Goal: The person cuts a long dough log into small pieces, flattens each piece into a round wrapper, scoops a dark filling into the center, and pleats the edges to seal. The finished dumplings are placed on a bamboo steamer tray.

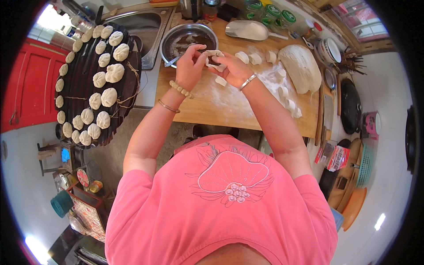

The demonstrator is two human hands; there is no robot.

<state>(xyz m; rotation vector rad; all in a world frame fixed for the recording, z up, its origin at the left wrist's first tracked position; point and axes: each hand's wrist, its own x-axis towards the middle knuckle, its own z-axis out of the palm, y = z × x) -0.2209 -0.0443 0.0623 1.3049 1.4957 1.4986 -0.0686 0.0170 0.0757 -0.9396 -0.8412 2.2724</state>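
Between my two hands is a dough wrapper (216,67) with dark filling in its middle, its rim partly gathered. My left hand (191,64) pinches the wrapper's left edge with the fingertips. From the right, my right hand (233,69) cups it, the thumb over the filling. Just behind my left hand stands a steel bowl (165,39) with a thin layer of dark filling. A spoon (172,61) rests on its near rim. One cut dough piece (221,81) lies on the floured wooden board (205,106) below my hands, and several more (255,59) lie to the right.
A large dough lump (299,68) sits at the board's right. Behind it lies a metal flour scoop (248,30) near green-lidded jars (272,11). On the left, a round dark slatted tray (78,99) carries several pleated buns (109,97) beside the sink (149,26). A rolling pin (319,116) lies along the right edge.
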